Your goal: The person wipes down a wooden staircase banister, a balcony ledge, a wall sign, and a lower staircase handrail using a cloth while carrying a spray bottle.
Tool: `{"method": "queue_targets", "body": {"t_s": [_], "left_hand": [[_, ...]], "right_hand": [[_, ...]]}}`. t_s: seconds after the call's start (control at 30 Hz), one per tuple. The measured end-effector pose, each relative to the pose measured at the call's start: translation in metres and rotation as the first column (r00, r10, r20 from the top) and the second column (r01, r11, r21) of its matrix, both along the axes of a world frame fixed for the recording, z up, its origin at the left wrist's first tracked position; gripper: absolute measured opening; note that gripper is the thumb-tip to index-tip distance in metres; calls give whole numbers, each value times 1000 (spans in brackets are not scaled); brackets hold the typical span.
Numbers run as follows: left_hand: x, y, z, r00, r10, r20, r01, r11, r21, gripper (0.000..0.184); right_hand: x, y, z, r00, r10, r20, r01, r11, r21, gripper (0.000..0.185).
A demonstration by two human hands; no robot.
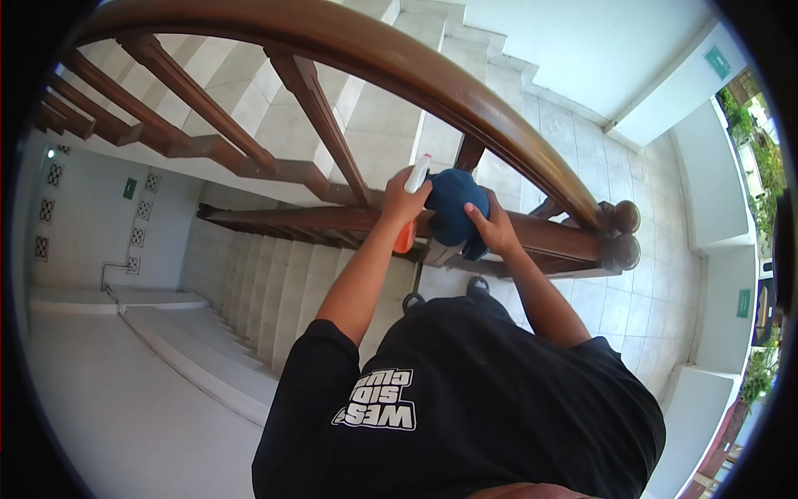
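Note:
Out in front of my body, my left hand [402, 202] is wrapped round the neck of a spray bottle. Its white trigger head [419, 173] with a red nozzle tip sticks up past my fingers, and its orange body [405, 238] shows below. A bunched dark blue cloth [456, 206] is gripped by my right hand [496, 226], thumb on top. The cloth sits right beside the bottle, over the wooden stair railing [553, 241]; whether it touches the wood I cannot tell.
A curved wooden handrail [399, 71] arches overhead with balusters [320, 125], ending in round newel knobs [623, 233]. Tiled steps [283, 283] go down at left, and more steps [382, 108] lie behind the railing. A tiled landing [640, 258] and white walls [719, 312] stand right.

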State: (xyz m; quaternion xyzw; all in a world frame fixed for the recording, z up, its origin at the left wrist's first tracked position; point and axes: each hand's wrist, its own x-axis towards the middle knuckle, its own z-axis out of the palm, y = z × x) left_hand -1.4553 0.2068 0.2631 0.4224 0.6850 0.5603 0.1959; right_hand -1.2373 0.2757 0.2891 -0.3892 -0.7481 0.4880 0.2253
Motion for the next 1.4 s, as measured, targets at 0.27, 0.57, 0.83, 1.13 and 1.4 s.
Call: {"method": "queue_targets", "body": {"t_s": [0.27,0.57,0.83,1.13,1.4], "left_hand": [[-9,-36,5,969,-42,243,43,999,5,31],[8,-79,90,713,-623,323,619,775,129,36],[7,-87,93,764,-610,211,581,792,188,34],[-19,-131,73,791,-426,439,440,895,77,32],[-50,-167,89,725,-482,492,629,754,-188,36]], "right_hand": [[-20,39,26,980,87,180,-127,967,220,52],[7,55,13,989,120,88,-86,944,-317,60],[57,43,11,982,190,-10,-179,906,-384,34],[124,-12,116,905,119,-407,-114,993,38,9],[132,-25,184,653,364,-664,-348,923,163,24]]}}
